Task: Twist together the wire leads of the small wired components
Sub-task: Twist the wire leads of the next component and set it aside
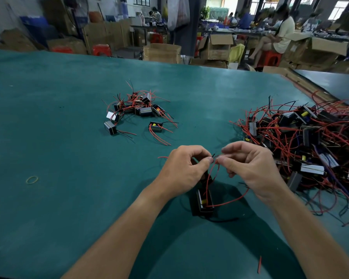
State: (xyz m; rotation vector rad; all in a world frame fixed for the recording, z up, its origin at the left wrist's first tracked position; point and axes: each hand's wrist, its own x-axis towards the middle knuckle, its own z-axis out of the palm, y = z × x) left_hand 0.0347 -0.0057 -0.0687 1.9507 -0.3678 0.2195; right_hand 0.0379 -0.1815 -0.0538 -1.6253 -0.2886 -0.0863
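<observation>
A small black box component (204,202) with a yellow part inside hangs just above the green table (48,137), below my hands. Its red wire leads (211,174) rise to my fingertips. My left hand (183,170) pinches the lead ends between thumb and forefinger. My right hand (250,168) pinches the same lead ends from the right, fingertips almost touching the left ones. A second red lead (232,200) loops from the box out under my right wrist.
A small heap of black components with red leads (135,107) lies at table centre. A big tangled pile of components (310,146) fills the right side. A rubber band (32,179) lies at the left, a red wire scrap (259,264) at the lower right. People sit among cardboard boxes beyond the table.
</observation>
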